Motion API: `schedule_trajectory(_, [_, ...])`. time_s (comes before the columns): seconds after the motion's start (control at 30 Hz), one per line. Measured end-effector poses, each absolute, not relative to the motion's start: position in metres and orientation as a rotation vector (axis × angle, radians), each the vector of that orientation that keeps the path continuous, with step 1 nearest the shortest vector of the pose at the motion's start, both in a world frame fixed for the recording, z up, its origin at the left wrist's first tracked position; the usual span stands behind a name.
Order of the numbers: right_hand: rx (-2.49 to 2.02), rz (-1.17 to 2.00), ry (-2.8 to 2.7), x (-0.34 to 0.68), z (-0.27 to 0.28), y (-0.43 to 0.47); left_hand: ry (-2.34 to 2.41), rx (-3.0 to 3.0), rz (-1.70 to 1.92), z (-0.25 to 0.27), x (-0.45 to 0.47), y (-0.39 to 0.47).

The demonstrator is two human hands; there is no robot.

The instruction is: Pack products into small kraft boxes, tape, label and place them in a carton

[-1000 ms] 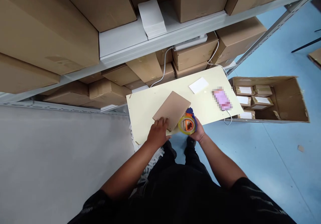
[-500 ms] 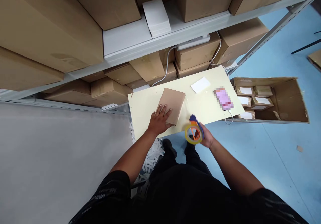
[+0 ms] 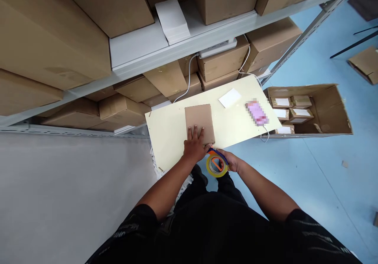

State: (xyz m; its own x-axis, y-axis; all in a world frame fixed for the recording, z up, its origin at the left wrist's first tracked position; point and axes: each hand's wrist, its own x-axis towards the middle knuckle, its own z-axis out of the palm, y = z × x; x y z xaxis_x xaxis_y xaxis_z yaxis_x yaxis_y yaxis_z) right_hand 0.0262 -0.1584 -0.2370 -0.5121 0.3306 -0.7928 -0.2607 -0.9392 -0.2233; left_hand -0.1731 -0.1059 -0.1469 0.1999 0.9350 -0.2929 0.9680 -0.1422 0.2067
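A small brown cardboard box point(image 3: 199, 116) lies on the pale yellow table. My left hand point(image 3: 195, 144) rests on its near part, fingers spread and pointing away from me, the thumb by the near right corner. In my right hand point(image 3: 230, 160) is a tape dispenser point(image 3: 217, 164), blue and orange with a roll of clear yellowish tape. Its front end meets the box's near right corner, close to my left thumb. Whether tape is stuck to the box there I cannot make out.
On the table point(image 3: 162, 138) lie a white stack of paper point(image 3: 229, 98) and a blurred pink phone-like thing point(image 3: 256, 112) with a cable. An open carton point(image 3: 332, 110) holding several small labelled boxes stands to the right. Shelves point(image 3: 141, 61) with cartons run along the back.
My right hand has brought the tape dispenser left to the box's near corner. The box has turned straighter, and my left hand has shifted right with its thumb at the corner.
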Motion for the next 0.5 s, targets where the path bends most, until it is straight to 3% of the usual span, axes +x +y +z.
schedule_trajectory(0.3, [-1.574,2.177,-0.900,-0.011,-0.212,-0.130,1.820,2.076,-0.085,-0.144,-0.163,-0.109])
schedule_trajectory(0.5, [-2.085,1.798,-1.263,0.083,-0.187,-0.166,1.747,2.123,0.102,-0.145,-0.182,-0.110])
